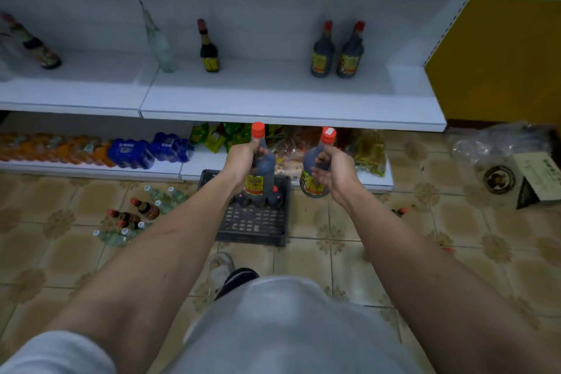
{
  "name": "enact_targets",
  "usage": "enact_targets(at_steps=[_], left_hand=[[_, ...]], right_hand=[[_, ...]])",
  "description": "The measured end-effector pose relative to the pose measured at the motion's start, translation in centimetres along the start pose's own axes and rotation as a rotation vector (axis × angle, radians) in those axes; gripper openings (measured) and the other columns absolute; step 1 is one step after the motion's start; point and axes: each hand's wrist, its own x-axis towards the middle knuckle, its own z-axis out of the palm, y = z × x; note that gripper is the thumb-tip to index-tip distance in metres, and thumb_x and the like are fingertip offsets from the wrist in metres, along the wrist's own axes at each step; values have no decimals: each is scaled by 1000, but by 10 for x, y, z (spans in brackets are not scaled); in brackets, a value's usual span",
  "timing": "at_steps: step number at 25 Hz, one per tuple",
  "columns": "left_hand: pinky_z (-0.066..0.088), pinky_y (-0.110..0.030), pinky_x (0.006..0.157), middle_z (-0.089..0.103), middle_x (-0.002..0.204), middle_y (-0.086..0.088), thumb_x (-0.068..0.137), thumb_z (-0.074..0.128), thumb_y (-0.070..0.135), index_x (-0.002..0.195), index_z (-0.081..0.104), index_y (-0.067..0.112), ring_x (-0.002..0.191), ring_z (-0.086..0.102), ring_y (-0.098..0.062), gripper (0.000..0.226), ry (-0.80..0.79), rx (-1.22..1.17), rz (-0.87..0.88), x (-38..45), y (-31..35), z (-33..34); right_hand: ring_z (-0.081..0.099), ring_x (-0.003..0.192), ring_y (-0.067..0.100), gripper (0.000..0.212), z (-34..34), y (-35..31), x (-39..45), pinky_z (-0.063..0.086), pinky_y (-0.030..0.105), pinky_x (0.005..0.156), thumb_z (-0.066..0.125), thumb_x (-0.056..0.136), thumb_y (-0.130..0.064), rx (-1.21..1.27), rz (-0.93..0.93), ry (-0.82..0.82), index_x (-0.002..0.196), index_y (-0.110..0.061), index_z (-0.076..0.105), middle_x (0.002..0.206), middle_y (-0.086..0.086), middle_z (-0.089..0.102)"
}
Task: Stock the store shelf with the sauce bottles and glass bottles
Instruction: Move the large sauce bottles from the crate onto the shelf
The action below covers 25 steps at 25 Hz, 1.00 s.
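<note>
Honestly, barely started: mid-frame shelf (273, 91) carries only five or six bottles. Lower left, floor bottles (133, 215) wait. Left hand (239, 161) grips a sauce bottle (261, 167) above the crate (252, 222); right hand (334, 170) grips another bottle (315, 170). Crate contents mostly hidden.
</note>
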Motion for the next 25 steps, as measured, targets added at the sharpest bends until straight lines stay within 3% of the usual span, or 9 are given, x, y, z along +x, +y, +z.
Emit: enact_targets(at_steps=[8,12,15,20,23,25], left_hand=[[51,-43,88,65,80,-2,98,53,37,71,65,14,82,58,-20,37,-49,-36,32,-18,35,95],[50,-41,87,66,82,-4,97,54,38,77,68,12,82,59,-20,35,-93,-46,42,3,58,124],[50,-44,94,68,89,-8,97,54,38,82,69,11,87,61,-23,34,-124,-7,38,32,76,144],[51,-48,98,68,96,-12,96,53,39,96,68,7,95,64,-27,36,-158,26,24,81,102,178],[51,-43,95,69,101,-14,96,53,41,107,67,2,97,65,-27,43,-165,27,13,102,121,199],[51,-39,89,68,99,-13,97,52,40,105,67,2,92,63,-24,41,-178,37,17,113,132,215]], right_hand=[[63,74,26,22,-91,-60,8,55,32,67,52,96,-24,-59,-27,43,78,-11,54,78,7,59],[64,80,29,18,-110,-95,38,55,32,66,54,95,-21,-61,-44,74,82,-9,55,80,8,60],[64,79,27,20,-118,-116,62,54,32,64,53,96,-25,-8,-43,110,83,-10,54,83,8,60],[47,59,18,19,-126,-154,100,34,29,53,48,95,-22,-222,-67,229,78,-13,53,88,7,59],[51,61,19,22,-132,-170,120,43,29,56,46,97,-17,-159,-52,281,78,-11,54,84,7,58],[56,67,21,21,-136,-179,136,53,31,68,46,97,-13,-114,-43,295,78,-10,54,84,7,58]])
